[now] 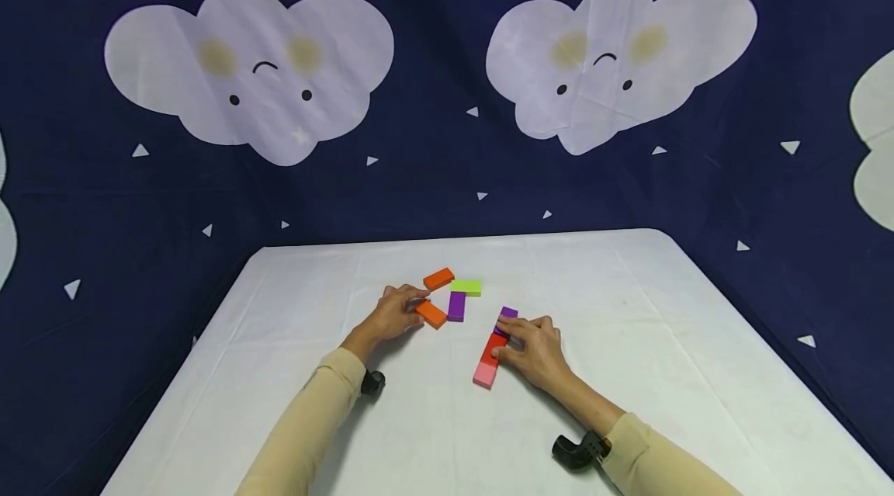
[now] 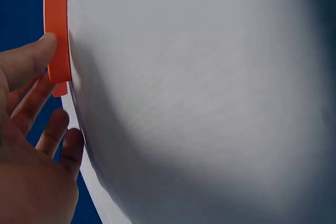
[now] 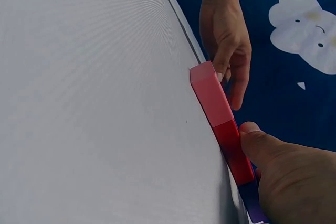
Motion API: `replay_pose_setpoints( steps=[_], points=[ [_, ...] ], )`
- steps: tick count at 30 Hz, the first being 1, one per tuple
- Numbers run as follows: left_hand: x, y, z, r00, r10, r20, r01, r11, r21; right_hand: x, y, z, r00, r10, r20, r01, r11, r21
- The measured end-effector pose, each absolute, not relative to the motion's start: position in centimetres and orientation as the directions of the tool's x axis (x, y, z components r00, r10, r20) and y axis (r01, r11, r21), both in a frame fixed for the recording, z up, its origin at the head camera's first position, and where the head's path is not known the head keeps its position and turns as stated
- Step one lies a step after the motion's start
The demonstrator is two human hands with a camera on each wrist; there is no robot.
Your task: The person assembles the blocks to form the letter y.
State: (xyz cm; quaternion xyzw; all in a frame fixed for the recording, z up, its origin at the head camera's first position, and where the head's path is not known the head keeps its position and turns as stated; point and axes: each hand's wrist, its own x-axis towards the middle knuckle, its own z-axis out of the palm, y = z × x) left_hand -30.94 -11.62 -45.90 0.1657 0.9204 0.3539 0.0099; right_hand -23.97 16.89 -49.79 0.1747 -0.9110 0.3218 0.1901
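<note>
Hands apart: the left hand (image 1: pixel 394 312) has its thumb against an orange block (image 1: pixel 431 315), pinch unclear; the right hand (image 1: pixel 536 350) rests outstretched fingers along a purple block (image 1: pixel 510 312) and red block (image 1: pixel 487 357), with a pink block (image 1: pixel 485 375) completing that row. Likely step: arranging blocks on the surface (image 1: pixel 628 310); the next move seems to need a firm left-hand pinch.

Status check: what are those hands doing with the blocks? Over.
Left hand touching nearer orange block. Right hand on red block and purple end block. Another purple block between hands; no obstruction evident.
</note>
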Motion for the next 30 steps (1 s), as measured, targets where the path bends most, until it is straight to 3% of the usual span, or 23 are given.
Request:
replay_pose_setpoints(
  steps=[11, 20, 30],
  points=[
    [-31.4, -11.6, -45.9, -0.923, 0.378, 0.078, 0.332, 0.675, 0.659, -24.0, 16.9, -49.9, -0.866, -0.199, 0.458, -0.443, 0.729, -0.521],
    [-31.1, -12.2, -45.7, -0.944, 0.32, 0.083, 0.297, 0.71, 0.639, -23.8, 16.8, -50.1, -0.859, -0.207, 0.468, -0.452, 0.736, -0.504],
    [-30.0, -13.0, -44.3, -0.958, 0.274, 0.08, 0.244, 0.643, 0.726, -23.7, 16.7, -49.8, -0.852, -0.211, 0.479, -0.461, 0.736, -0.496]
  ],
)
